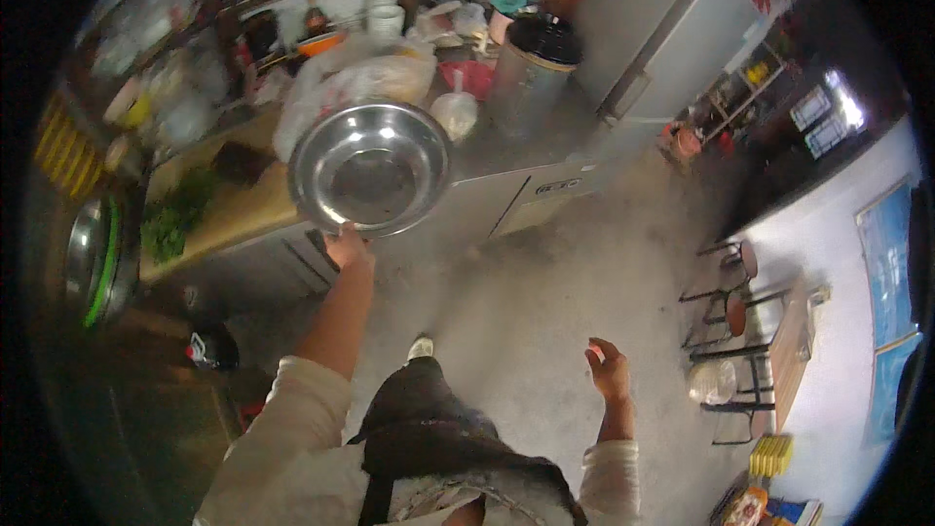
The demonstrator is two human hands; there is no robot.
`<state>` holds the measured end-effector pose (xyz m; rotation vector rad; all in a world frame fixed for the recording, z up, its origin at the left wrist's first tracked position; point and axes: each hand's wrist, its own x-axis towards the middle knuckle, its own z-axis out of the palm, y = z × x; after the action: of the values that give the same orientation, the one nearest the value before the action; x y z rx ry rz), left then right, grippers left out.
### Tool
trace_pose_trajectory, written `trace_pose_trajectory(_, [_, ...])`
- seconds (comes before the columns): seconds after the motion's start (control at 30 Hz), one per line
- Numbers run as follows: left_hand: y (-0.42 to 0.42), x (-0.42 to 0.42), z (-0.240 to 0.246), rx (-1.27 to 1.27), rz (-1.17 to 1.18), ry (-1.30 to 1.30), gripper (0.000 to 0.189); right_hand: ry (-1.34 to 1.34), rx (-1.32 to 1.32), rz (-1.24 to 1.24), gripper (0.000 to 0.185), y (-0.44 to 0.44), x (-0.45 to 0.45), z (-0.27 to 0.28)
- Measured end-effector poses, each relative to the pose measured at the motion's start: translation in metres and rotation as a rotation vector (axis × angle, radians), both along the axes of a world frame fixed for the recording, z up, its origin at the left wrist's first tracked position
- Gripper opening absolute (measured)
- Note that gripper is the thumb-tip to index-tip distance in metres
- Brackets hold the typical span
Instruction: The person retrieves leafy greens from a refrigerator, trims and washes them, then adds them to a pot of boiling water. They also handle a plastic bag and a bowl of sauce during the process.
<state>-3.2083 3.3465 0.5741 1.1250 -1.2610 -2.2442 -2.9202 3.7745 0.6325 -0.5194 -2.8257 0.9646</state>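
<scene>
My left hand (349, 247) grips the near rim of a round stainless steel basin (371, 169), held out at arm's length over the counter's front edge. The inside of the basin faces me and shows a few small dark specks. Below and to the right, my right hand (608, 369) hangs over the floor with its fingers curled loosely; I see nothing in it. Behind the basin, plastic bags (387, 77) stand on the counter. Green leafy vegetables (179, 212) lie on the worktop to the left.
A tall metal bin with a black lid (544, 40) stands right of the bags, beside a grey refrigerator (657, 29). Stools (736, 314) and a wooden table (792, 358) line the right wall. Shelves of dishes rise behind the counter. A dark round object (213, 347) is at lower left.
</scene>
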Motion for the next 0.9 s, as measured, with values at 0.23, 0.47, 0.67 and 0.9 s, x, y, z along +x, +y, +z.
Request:
trace_pose_trajectory(0.23, [-0.031, -0.100, -0.033, -0.027, 0.087, -0.081, 0.045, -0.076, 0.054, 0.006, 0.028, 0.096, -0.138, 0.007])
trace_pose_trajectory(0.47, [-0.039, -0.068, -0.045, 0.216, 0.137, 0.197, 0.045, 0.250, -0.159, -0.047, 0.042, 0.292, -0.440, 0.007])
trace_pose_trajectory(0.67, [0.100, -0.007, -0.041, -0.350, 0.109, -0.158, 0.025, 0.225, -0.666, -0.258, 0.057, 0.405, -0.706, 0.034])
trace_pose_trajectory(0.9, [0.391, -0.160, 0.038, -0.025, -0.448, -0.121, 0.032, 0.313, -0.263, 0.151, 0.030, 0.452, -0.704, -0.015])
